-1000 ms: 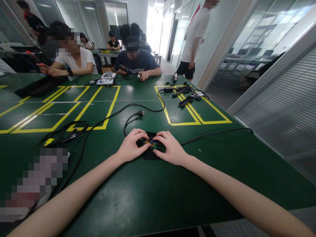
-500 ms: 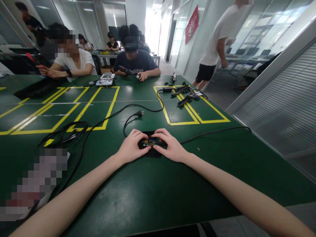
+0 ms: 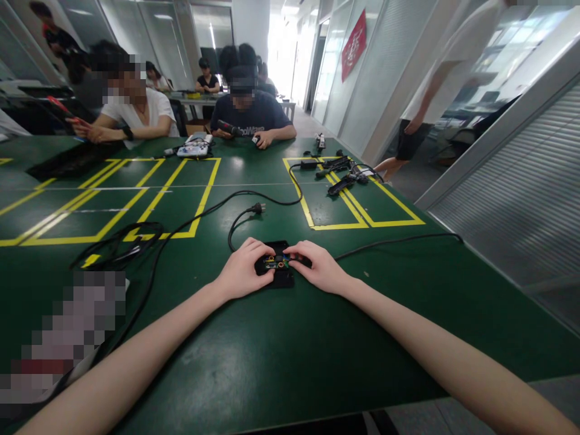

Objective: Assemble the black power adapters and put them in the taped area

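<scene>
A small black device [image 3: 280, 273] with coloured parts showing inside lies on the green table [image 3: 281, 362] in front of me. My left hand [image 3: 240, 270] grips its left end with curled fingers. On the other end, my right hand [image 3: 317, 267] holds it, fingertips pressed on its top. A black cable [image 3: 399, 242] runs from the device to the right. Another black cord with a plug [image 3: 257, 208] curls just beyond my left hand.
Yellow tape rectangles [image 3: 353, 208] mark the table. Black tools and an adapter [image 3: 347, 172] lie at the far right. A tangle of black cable [image 3: 118, 244] sits to my left. Two people sit across the table. Another person [image 3: 435, 90] walks at the right.
My hands have stayed on the device, and my right hand's fingers have shifted slightly. The standing person has walked to the right.
</scene>
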The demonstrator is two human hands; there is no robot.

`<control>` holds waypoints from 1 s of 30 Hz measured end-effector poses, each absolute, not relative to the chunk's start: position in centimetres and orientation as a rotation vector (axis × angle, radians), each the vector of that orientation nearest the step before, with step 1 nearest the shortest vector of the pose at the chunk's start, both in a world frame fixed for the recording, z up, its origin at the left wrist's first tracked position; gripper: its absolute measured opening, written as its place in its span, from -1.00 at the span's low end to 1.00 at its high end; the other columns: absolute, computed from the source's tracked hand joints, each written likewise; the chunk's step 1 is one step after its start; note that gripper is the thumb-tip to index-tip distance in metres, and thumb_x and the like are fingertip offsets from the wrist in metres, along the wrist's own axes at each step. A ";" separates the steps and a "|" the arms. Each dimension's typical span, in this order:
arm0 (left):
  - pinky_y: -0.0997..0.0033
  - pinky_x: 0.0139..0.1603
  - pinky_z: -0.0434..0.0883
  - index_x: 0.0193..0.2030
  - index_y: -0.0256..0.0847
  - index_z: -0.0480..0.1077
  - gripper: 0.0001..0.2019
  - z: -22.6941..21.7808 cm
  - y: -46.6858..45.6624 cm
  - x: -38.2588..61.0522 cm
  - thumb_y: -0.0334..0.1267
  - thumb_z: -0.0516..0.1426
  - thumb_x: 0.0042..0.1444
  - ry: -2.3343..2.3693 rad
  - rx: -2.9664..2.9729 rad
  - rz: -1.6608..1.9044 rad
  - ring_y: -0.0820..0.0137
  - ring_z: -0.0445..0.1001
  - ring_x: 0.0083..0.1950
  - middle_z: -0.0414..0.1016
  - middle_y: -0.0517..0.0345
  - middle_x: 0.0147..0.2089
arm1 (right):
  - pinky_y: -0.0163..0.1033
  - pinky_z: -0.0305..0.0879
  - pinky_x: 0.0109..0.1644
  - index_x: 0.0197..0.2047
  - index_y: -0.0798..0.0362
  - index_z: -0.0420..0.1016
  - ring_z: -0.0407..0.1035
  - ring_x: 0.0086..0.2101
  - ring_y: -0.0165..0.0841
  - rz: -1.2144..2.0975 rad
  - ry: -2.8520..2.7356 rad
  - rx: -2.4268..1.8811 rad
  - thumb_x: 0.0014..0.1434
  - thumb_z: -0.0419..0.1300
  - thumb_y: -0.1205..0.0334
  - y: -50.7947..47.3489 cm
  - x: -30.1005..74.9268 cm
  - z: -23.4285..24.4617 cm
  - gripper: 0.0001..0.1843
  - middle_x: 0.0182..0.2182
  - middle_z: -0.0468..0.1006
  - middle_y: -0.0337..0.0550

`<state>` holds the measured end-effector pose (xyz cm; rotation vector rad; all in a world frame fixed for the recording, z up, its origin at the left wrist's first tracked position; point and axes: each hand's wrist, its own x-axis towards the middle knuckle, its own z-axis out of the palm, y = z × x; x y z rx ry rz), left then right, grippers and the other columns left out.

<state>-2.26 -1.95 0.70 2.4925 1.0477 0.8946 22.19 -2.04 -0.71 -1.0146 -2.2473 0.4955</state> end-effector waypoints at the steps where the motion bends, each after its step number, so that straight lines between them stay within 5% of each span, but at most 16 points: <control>1: 0.13 0.02 0.54 -0.13 -0.13 0.48 -0.81 0.7 -2.0 -2.2 -0.32 0.21 0.08 1.046 2.494 0.897 0.18 0.47 -0.03 0.59 0.08 -0.16 | -0.12 0.40 -0.10 0.01 0.01 0.54 0.43 -0.22 -0.24 0.486 -2.244 -1.022 0.33 0.19 0.34 -2.0 22.2 -0.8 -0.79 -0.27 0.54 -0.12; 12: 0.17 0.07 0.51 -0.12 -0.14 0.46 -0.81 0.2 -1.3 -3.0 -0.32 0.13 0.12 1.276 2.413 0.954 0.21 0.51 0.03 0.49 0.07 -0.06 | -0.11 0.42 -0.08 0.03 -0.01 0.51 0.43 -0.17 -0.22 0.404 -2.202 -1.153 0.31 0.26 0.22 -2.2 22.0 -0.5 -0.77 -0.22 0.52 -0.11; 18: 0.32 -0.16 0.47 -0.05 -0.14 0.50 -0.76 0.3 -0.6 -3.7 -0.25 0.13 0.16 1.233 2.424 0.778 0.35 0.48 -0.24 0.46 0.15 -0.13 | -0.03 0.41 -0.01 0.13 0.03 0.45 0.42 -0.13 -0.16 0.393 -2.283 -1.043 0.21 0.36 0.02 -2.8 21.8 -0.1 -0.52 -0.14 0.51 -0.05; 24: 0.26 -0.13 0.42 -0.15 -0.17 0.50 -0.82 0.4 -0.6 -3.4 -0.28 0.10 0.17 1.247 2.467 0.706 0.25 0.47 -0.18 0.45 0.14 -0.29 | -0.04 0.40 0.00 0.08 0.03 0.46 0.40 -0.11 -0.16 0.312 -2.300 -1.101 0.16 0.30 0.25 -2.6 21.2 -0.6 -0.60 -0.14 0.51 -0.05; 30: 0.27 -0.16 0.41 -0.14 -0.17 0.49 -0.82 0.5 -0.6 -3.4 -0.28 0.09 0.19 1.234 2.452 0.725 0.26 0.45 -0.21 0.45 0.15 -0.31 | -0.04 0.37 -0.03 0.09 0.03 0.46 0.39 -0.12 -0.14 0.154 -2.351 -1.173 0.19 0.26 0.24 -2.7 20.5 -0.7 -0.62 -0.11 0.51 -0.02</control>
